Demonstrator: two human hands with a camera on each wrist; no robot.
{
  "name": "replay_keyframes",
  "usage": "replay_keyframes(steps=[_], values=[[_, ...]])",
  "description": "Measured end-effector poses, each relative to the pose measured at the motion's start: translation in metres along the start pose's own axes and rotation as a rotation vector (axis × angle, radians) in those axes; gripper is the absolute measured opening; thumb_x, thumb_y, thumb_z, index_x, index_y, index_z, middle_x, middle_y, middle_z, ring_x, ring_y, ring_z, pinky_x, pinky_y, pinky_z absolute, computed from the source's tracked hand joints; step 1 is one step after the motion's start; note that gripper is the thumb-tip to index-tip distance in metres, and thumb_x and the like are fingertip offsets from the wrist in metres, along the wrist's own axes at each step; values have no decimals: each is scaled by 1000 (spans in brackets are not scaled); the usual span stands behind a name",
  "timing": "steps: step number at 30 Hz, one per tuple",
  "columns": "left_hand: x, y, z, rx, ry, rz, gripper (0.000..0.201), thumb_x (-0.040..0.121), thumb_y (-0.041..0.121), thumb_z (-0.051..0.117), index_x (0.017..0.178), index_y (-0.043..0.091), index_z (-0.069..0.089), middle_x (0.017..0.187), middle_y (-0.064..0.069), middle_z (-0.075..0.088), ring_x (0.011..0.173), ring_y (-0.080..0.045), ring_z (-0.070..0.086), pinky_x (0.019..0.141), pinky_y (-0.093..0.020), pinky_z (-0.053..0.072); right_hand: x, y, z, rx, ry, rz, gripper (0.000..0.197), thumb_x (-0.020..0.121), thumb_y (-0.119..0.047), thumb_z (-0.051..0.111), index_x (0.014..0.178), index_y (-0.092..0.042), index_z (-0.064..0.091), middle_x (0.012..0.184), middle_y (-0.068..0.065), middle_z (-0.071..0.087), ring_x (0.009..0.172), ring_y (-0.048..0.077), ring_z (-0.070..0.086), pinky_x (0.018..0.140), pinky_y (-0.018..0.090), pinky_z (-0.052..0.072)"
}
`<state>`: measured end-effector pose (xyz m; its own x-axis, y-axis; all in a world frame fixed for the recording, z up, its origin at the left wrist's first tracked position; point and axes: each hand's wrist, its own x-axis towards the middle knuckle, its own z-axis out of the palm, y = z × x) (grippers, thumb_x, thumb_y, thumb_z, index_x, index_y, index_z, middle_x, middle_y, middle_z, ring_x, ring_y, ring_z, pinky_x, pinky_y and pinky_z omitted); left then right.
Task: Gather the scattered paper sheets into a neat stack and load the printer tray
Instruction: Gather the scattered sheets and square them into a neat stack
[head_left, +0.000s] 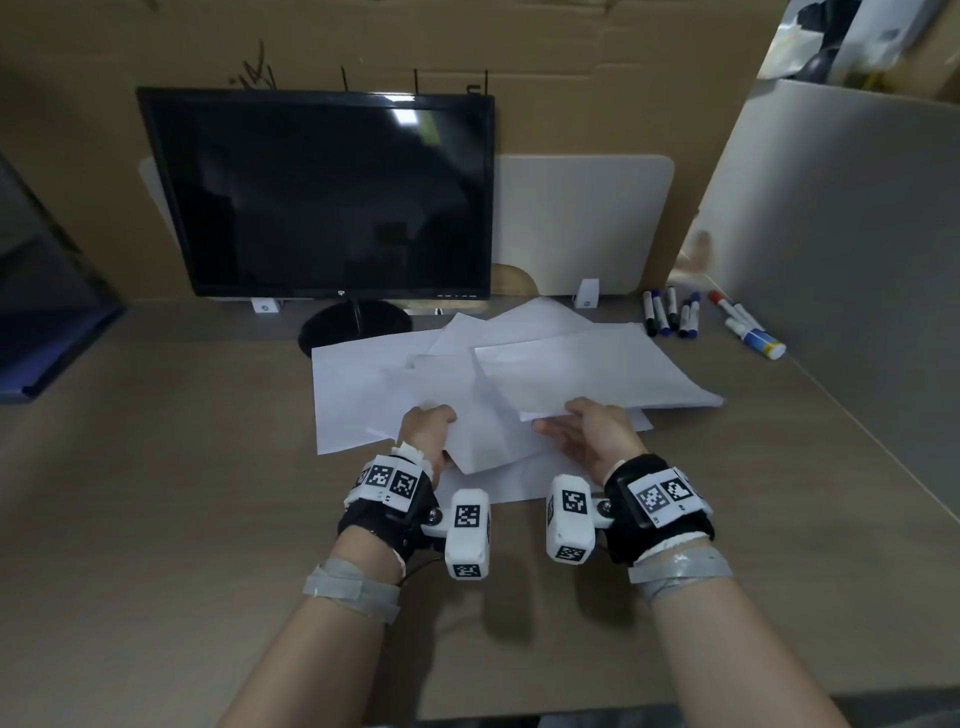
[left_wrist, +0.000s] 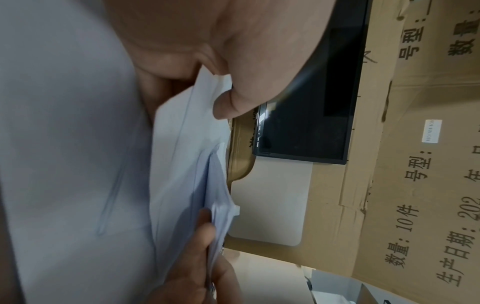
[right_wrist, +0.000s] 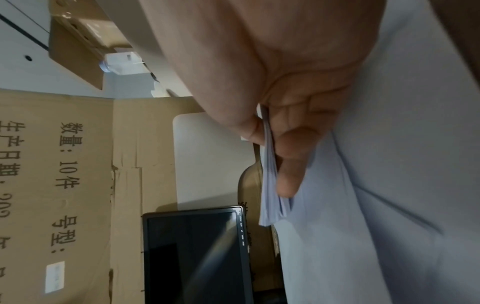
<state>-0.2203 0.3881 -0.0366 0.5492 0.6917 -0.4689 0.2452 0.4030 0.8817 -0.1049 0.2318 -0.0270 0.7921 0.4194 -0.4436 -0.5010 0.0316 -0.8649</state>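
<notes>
Several white paper sheets lie fanned and overlapping on the desk in front of the monitor. My left hand grips the near left edge of the pile, and in the left wrist view the thumb pinches sheets from above. My right hand pinches the near edge of a thicker bundle on the right. The right wrist view shows thumb and fingers clamped on that bundle's edge. No printer tray is in view.
A dark monitor on a round stand rises behind the sheets. Several markers and a glue stick lie at the back right. Cardboard walls enclose the desk; a grey partition stands on the right.
</notes>
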Motion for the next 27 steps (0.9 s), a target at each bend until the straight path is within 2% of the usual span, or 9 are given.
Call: replay_keyframes(steps=[6,11,14,17,20,22,24,25,27], values=[[-1,-3,5,-69,3,8,31,89,13,57,116,-1,58,110,-23,67,96,-39,67,67,-38,55,-4,8,6,-95,-74,102,28,98,-7,42,112,13,55,77,20,75,52,22,72,33,19,42],[-7,-5,3,-46,6,68,31,84,14,67,110,-1,66,101,-19,71,93,-37,68,67,-33,55,-16,12,7,-160,-156,160,31,97,-9,40,109,8,63,91,19,76,68,20,75,50,22,52],[-14,-9,4,-32,-1,118,17,81,1,68,97,-2,69,88,-15,70,87,-35,69,63,-29,56,-23,17,5,-184,-156,138,30,99,-13,43,112,6,62,92,17,77,66,20,75,45,20,49],[-16,-11,3,-93,-22,56,13,81,-6,64,92,1,64,87,-15,68,78,-32,66,75,-38,58,-30,19,3,-260,-124,106,34,101,-25,49,104,5,65,79,14,77,52,19,70,39,19,39],[-17,-12,1,-64,4,51,12,79,4,70,86,1,61,84,-20,61,66,-29,57,63,-33,48,-40,18,-4,-372,-103,102,56,96,-50,53,92,3,70,76,16,76,50,21,69,40,20,36],[-21,-11,-1,-95,35,52,25,76,7,73,98,-1,64,88,-20,63,67,-29,59,56,-30,47,-47,16,-8,-365,-117,115,65,91,-59,55,97,5,71,84,18,77,63,26,74,43,20,47],[-27,-12,0,-130,29,72,35,75,4,74,107,-6,64,96,-21,68,74,-32,64,61,-33,53,-49,16,-7,-226,-83,82,59,87,-51,65,111,2,67,94,18,76,81,30,76,64,31,61],[-30,-12,0,-129,30,86,36,73,3,74,106,-7,64,98,-22,69,76,-33,65,63,-34,54,-48,18,-6,-135,-36,41,51,87,-40,69,117,0,64,98,18,76,84,31,75,70,36,62],[-43,-13,-3,-136,-5,78,20,76,0,73,94,0,63,90,-16,67,76,-30,63,69,-37,55,-47,18,-5,14,92,-34,37,88,-18,67,121,-2,62,103,16,73,84,31,73,68,40,62]])
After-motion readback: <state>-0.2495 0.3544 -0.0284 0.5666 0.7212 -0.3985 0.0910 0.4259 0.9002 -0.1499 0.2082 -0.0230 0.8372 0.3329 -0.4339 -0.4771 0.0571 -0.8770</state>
